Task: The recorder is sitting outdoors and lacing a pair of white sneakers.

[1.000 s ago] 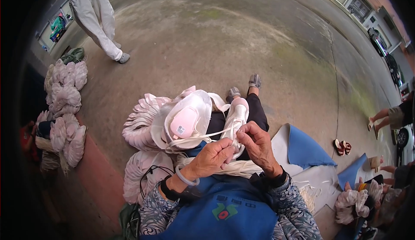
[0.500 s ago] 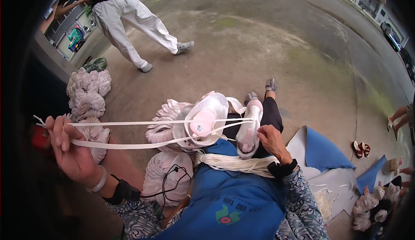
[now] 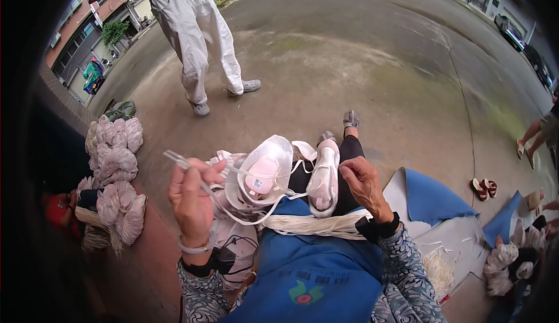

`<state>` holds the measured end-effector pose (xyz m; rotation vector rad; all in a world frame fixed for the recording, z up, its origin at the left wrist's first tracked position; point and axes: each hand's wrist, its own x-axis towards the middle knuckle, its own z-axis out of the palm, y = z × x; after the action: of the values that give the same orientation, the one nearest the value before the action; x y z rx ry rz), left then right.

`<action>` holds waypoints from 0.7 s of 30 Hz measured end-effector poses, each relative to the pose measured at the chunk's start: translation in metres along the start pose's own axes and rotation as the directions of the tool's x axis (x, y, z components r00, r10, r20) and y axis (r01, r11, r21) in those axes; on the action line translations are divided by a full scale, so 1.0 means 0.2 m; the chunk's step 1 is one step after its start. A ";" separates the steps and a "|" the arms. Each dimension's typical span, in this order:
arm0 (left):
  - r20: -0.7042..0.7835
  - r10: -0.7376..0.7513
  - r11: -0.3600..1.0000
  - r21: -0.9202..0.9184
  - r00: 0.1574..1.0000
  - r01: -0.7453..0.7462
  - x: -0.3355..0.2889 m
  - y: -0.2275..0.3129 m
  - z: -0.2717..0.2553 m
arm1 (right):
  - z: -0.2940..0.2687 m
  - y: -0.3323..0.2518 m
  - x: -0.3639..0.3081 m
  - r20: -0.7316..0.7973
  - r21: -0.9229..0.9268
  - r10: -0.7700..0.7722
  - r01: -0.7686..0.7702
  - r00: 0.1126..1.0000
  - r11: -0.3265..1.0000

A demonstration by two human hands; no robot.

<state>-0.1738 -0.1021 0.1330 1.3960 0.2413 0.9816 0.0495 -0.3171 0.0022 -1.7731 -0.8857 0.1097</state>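
Observation:
Across my lap lies a pale pink and white shoe upper [image 3: 324, 177] with a white shoelace [image 3: 265, 213] running from it in slack loops toward the left. My left hand [image 3: 195, 203] is raised, its fingers closed on the lace near the ends, which stick up past the fingertips. Just right of the upper, my right hand [image 3: 365, 186] has its fingers bent together; whatever is at their tips is hidden. Another upper with a pink insole [image 3: 260, 174] sits left of the first. A bundle of white laces [image 3: 317, 225] rests on my blue apron [image 3: 314, 265].
Bundled pale pink uppers [image 3: 119, 169] are piled at the left. Blue-and-white sheeting [image 3: 434, 198] lies at my right, with loose laces [image 3: 439, 270] on it. Red sandals [image 3: 483, 189] are farther right. A person in white trousers [image 3: 198, 38] stands ahead; others sit at the right edge.
My left hand has come in from the far left toward the uppers, and the lace has gone from taut to slack. My right hand stays beside the upper. The standing person has shifted stance.

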 end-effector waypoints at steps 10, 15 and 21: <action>0.438 -0.034 0.943 0.311 0.898 -0.116 -0.10 -0.47 0.51 | -0.02 -0.44 0.05 -0.051 0.094 -0.198 0.202 0.979 0.975; 0.456 0.044 0.911 0.346 0.889 -0.223 -0.12 -0.51 0.48 | 0.05 -0.43 0.06 -0.026 0.106 -0.206 0.208 0.978 0.973; 0.381 -0.375 0.915 0.006 0.845 0.404 -0.14 -0.55 0.46 | 0.01 -0.38 0.04 -0.006 0.410 -0.029 0.029 1.000 0.912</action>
<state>-0.0809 -0.1724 0.0451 1.3662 0.1886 0.3694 0.0153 -0.3020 0.0689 -1.3658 -0.8193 0.2583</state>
